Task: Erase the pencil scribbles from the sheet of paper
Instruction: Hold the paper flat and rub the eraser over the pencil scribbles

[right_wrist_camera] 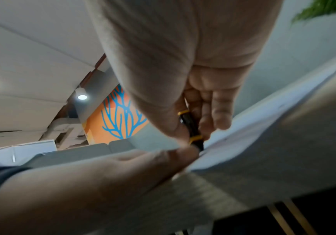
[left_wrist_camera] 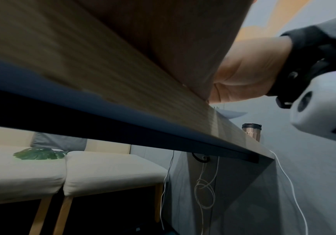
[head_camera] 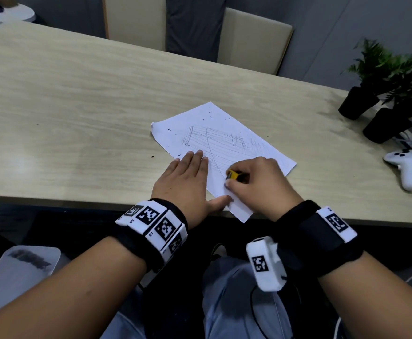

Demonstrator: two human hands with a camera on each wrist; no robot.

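Left hand [head_camera: 185,177] lies flat, fingers straight, pressing the sheet of paper [head_camera: 224,133]; right hand [head_camera: 261,182] pinches a yellow-sleeved eraser [head_camera: 233,174] against its near pencil scribbles [head_camera: 214,143].

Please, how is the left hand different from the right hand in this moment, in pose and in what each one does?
The left hand lies flat with straight fingers, pressing the paper down; the right hand is curled. The left hand holds nothing; the right hand pinches a yellow and black eraser against the sheet. The left hand covers the paper's left edge; the right hand is at its near right part. Both touch the paper and wear black wrist bands.
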